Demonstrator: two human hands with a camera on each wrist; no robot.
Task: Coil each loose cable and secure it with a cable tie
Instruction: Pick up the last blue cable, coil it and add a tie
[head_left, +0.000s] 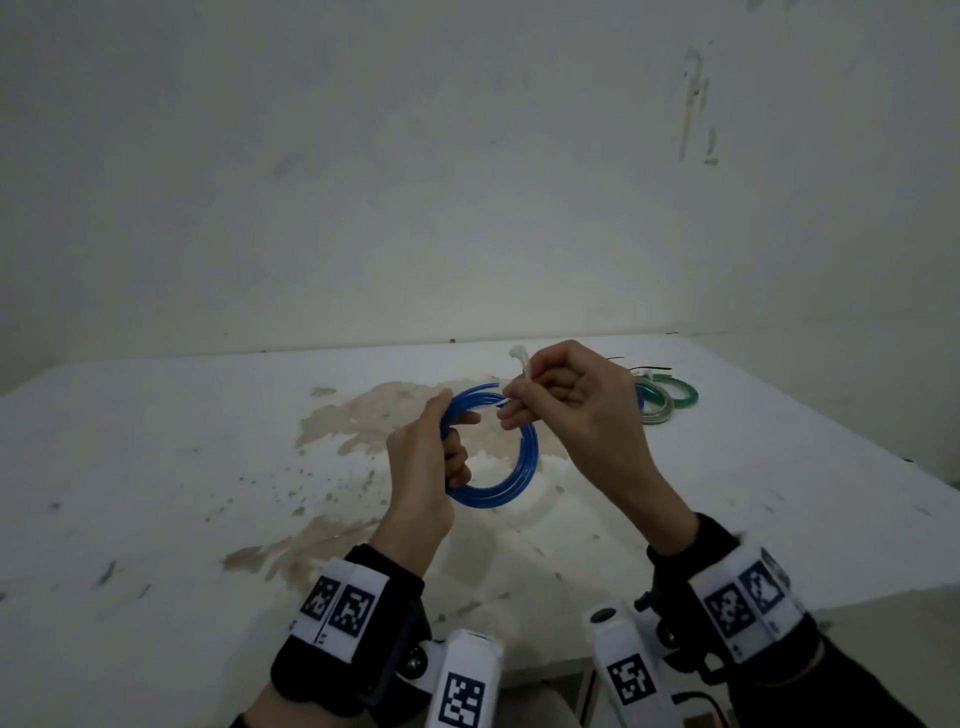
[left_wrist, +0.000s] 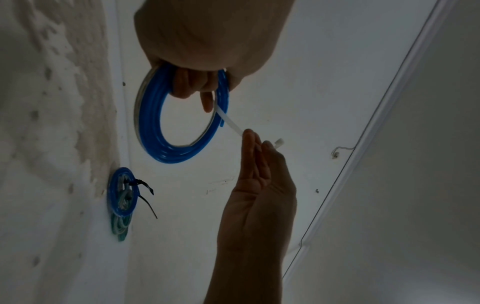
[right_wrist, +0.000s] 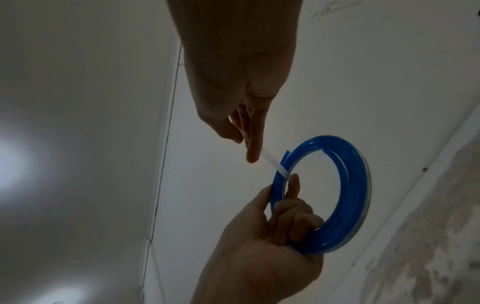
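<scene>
My left hand (head_left: 441, 447) grips a coiled blue cable (head_left: 511, 480) by its left side, held upright above the white table (head_left: 156, 467). In the left wrist view the blue cable (left_wrist: 153, 123) hangs as a ring from my left hand (left_wrist: 202, 61). My right hand (head_left: 561, 400) pinches a white cable tie (head_left: 522, 366), whose strip runs down to the coil's upper edge. The white cable tie (left_wrist: 231, 123) reaches from the coil to my right hand (left_wrist: 257, 164). In the right wrist view my right hand (right_wrist: 244, 127) pinches the cable tie (right_wrist: 272, 162) beside the blue cable (right_wrist: 348, 185), and my left hand (right_wrist: 275, 226) holds the coil.
Coiled cables, green and pale (head_left: 662, 397), lie at the table's far right; in the left wrist view a blue coil tops this stack of coils (left_wrist: 122, 195), with black tie ends sticking out. A stained patch (head_left: 374, 415) marks the tabletop. The wall (head_left: 467, 182) stands just behind.
</scene>
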